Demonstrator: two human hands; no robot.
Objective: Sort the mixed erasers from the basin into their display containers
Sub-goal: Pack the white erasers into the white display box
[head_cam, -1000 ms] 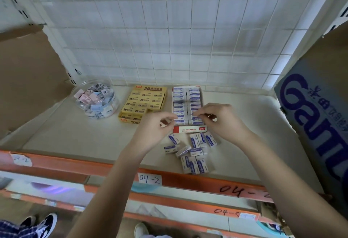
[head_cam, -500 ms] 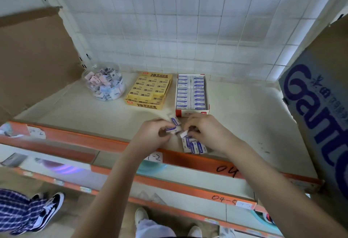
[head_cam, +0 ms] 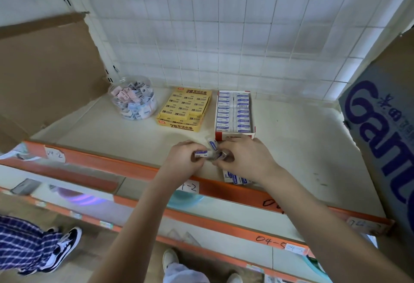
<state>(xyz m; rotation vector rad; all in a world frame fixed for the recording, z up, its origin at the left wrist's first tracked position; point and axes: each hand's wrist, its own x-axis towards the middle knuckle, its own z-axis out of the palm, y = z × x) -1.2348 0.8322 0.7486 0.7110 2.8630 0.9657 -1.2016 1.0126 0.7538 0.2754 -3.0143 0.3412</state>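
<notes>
Plainly, on the shelf [head_cam: 112, 132], just before the red-fronted display box [head_cam: 235, 136], blue-sleeved erasers [head_cam: 202, 153] are pinched by the left hand [head_cam: 181, 162] and right hand [head_cam: 246, 159], held close together. Light, stiff, slick-wrapped blocks are judged best gripped across their long sides.

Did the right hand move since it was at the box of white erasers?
Yes. The right hand pulled back from over the eraser box toward the orange shelf edge, and now grips loose erasers just in front of the box.
</notes>
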